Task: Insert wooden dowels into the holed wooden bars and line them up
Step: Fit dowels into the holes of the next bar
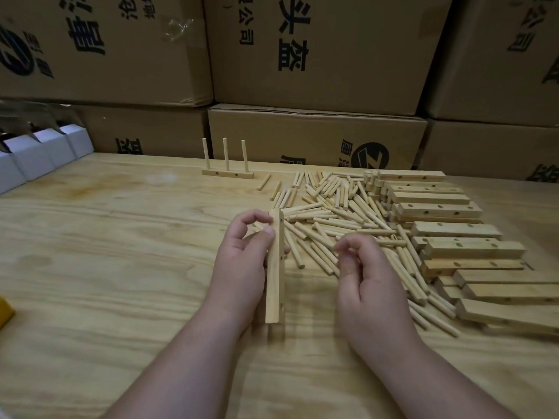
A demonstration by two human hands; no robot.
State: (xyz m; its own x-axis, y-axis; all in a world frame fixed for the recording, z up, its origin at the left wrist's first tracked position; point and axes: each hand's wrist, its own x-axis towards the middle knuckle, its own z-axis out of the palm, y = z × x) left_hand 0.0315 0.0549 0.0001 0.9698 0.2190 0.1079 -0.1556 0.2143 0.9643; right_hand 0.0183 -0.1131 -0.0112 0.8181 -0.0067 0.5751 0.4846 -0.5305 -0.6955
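My left hand (pixel 242 261) grips a holed wooden bar (pixel 274 285) lengthwise above the table, its holes facing right. My right hand (pixel 363 276) hovers beside it with curled fingers over the near edge of the dowel pile (pixel 338 219); whether it pinches a dowel I cannot tell. At the back of the table stands a finished bar (pixel 227 174) with three upright dowels in it. A heap of holed bars (pixel 453 234) lies to the right of the dowels.
The light wooden table (pixel 121 252) stretches to the left. Stacked cardboard boxes (pixel 317 55) form a wall behind it. Small white boxes (pixel 36 155) sit at the far left, and a yellow object (pixel 4 313) pokes in at the left edge.
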